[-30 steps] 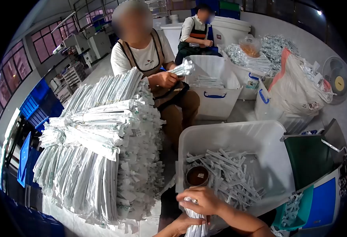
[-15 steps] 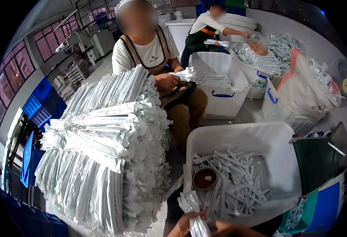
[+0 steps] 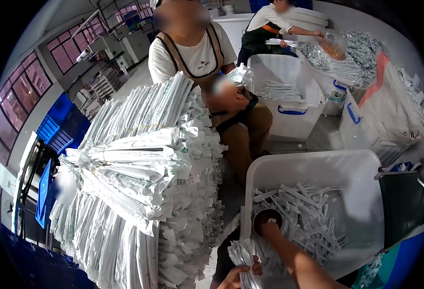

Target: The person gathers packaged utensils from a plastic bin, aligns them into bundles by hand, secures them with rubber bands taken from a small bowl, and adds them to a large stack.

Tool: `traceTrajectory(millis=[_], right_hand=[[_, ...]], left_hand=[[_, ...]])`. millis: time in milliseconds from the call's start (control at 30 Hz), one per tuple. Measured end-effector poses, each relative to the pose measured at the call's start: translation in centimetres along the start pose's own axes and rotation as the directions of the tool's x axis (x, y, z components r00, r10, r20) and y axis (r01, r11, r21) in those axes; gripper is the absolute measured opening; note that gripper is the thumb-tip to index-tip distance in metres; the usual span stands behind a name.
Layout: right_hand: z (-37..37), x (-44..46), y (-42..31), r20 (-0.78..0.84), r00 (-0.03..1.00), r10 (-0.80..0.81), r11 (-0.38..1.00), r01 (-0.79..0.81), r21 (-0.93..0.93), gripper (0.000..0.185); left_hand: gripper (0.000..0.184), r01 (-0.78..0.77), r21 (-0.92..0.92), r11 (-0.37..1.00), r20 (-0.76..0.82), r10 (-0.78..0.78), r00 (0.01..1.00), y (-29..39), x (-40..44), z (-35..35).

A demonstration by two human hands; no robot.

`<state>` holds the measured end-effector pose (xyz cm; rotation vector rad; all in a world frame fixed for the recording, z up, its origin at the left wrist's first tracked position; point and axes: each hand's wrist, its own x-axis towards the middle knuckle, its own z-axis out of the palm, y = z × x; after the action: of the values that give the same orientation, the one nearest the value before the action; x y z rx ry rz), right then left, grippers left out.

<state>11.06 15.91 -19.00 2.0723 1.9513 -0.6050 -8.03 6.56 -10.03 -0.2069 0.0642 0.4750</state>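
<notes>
At the bottom edge of the head view, my left hand (image 3: 232,278) is closed round a bundle of slim white wrapped sticks (image 3: 242,251), held upright and slightly tilted. My right arm stretches forward over the large white bin, and my right hand (image 3: 270,228) dips into a round brown bowl (image 3: 257,219). Its fingertips are down inside the bowl, so their grip is hidden. Many loose wrapped sticks (image 3: 302,212) lie in the bin (image 3: 354,178) around the bowl.
A tall stack of banded stick bundles (image 3: 125,188) rises on the left. Facing me sits a co-worker (image 3: 192,58); another person (image 3: 269,29) works farther back. White bins (image 3: 289,123), a large sack (image 3: 390,103) and a dark green panel (image 3: 407,207) stand right.
My right hand has left the bundle and gone forward into the bowl. My left hand still holds the bundle. The view has shifted, and the near co-worker's hands have moved.
</notes>
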Motion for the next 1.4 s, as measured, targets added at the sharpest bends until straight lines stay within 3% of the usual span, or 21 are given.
traceTrajectory(millis=[100,167,267,400,467,533,600,633,667,733,867,933,1000,1033,1067,1133,1167,1233,1267,1333,1400], right_hand=[[-0.4,-0.2,-0.3,-0.052,0.999,0.011,1.0,-0.012,-0.027,0.016],[-0.7,-0.2,-0.6,-0.116,0.993,0.027,0.999,-0.029,-0.017,0.015],[-1.2,-1.4,0.5,-0.198,0.979,0.038,0.999,-0.038,0.003,0.015],[-2.6,-2.9,1.0,-0.393,0.914,0.106,0.992,-0.069,0.105,0.014],[-5.6,-6.0,0.4,-0.315,0.949,0.03,0.935,0.084,0.343,0.019],[-9.9,-13.3,-1.9,-0.58,0.814,-0.019,0.736,0.405,0.543,0.025],[-12.7,-18.5,-2.7,-0.627,0.779,-0.018,0.614,0.504,0.608,0.028],[-14.0,-20.8,-2.5,-0.548,0.835,0.047,0.602,0.415,0.683,0.028],[-14.7,-22.3,-1.9,-0.554,0.832,0.031,0.593,0.432,0.68,0.034],[-14.6,-24.0,-0.9,-0.638,0.77,0.009,0.651,0.48,0.588,0.035],[-14.7,-27.0,0.2,-0.662,0.75,-0.008,0.65,0.506,0.566,0.036],[-15.4,-28.4,0.1,-0.807,0.587,0.059,0.847,0.399,0.352,0.023],[-14.9,-26.2,1.8,-0.758,0.596,0.265,0.732,0.387,0.56,0.022],[-14.7,-24.5,3.0,-0.775,0.545,0.321,0.723,0.388,0.572,0.021],[-14.4,-23.5,4.6,-0.889,0.377,0.26,0.832,0.38,0.404,0.019],[-13.4,-25.7,5.3,-0.666,0.633,0.394,0.417,0.523,0.744,0.018],[-12.7,-27.7,3.2,-0.565,0.67,0.482,0.246,0.515,0.821,0.021],[-10.8,-32.1,0.8,-0.503,0.818,0.28,-0.315,0.573,0.757,0.024],[-11.0,-33.4,-0.3,-0.563,0.795,0.227,-0.376,0.605,0.702,0.028],[-11.8,-34.8,-1.5,-0.575,0.808,0.13,-0.751,0.459,0.475,0.018],[-14.7,-34.8,-2.5,-0.564,0.774,0.289,-0.706,0.57,0.421,0.023]], left_hand=[[0.025,0.009,0.039,0.999,-0.035,-0.007,0.999,0.1,0.0,1.2],[0.037,-0.027,0.087,0.996,-0.267,0.049,0.962,0.2,-0.1,2.2],[0.037,-0.028,0.143,0.989,-0.343,0.076,0.936,-0.2,0.4,3.7],[0.04,0.131,0.489,0.862,-0.586,0.213,0.782,-0.8,1.2,8.2],[0.039,0.147,0.572,0.807,-0.571,0.263,0.778,-0.8,1.2,8.4],[0.039,0.162,0.64,0.751,-0.549,0.301,0.78,-1.8,1.5,9.4],[0.035,0.171,0.804,0.569,-0.476,0.445,0.758,-3.3,2.1,11.5],[0.026,0.01,0.893,0.45,-0.244,0.465,0.851,-4.3,1.7,12.5],[0.027,-0.008,0.933,0.36,-0.143,0.392,0.909,-4.5,2.0,12.6],[0.027,0.112,0.91,0.398,-0.27,0.367,0.89,-6.2,2.7,13.8],[0.037,0.121,0.892,0.435,-0.265,0.286,0.921,-7.6,2.5,13.2],[0.045,0.109,0.704,0.702,-0.053,-0.101,0.993,-7.0,1.9,12.3],[0.061,0.203,0.616,0.761,0.207,-0.405,0.891,-7.9,1.7,11.8],[0.064,0.195,0.644,0.74,0.197,-0.407,0.892,-8.8,1.3,12.9],[0.068,0.19,0.666,0.722,0.188,-0.409,0.893,-9.6,0.9,13.9],[0.071,0.191,0.607,0.771,0.165,-0.358,0.919,-9.4,0.3,13.9],[0.064,0.172,0.66,0.731,0.1,-0.312,0.945,-8.9,-0.2,13.8],[0.06,0.156,0.644,0.749,0.105,-0.289,0.952,-7.9,-0.9,12.7],[0.057,0.162,0.62,0.768,0.092,-0.276,0.957,-7.6,-1.1,12.0],[0.05,0.191,0.525,0.829,0.105,-0.285,0.953,-8.0,-1.0,10.9],[0.047,0.164,0.552,0.817,0.089,-0.253,0.963,-8.5,-0.9,10.9]])
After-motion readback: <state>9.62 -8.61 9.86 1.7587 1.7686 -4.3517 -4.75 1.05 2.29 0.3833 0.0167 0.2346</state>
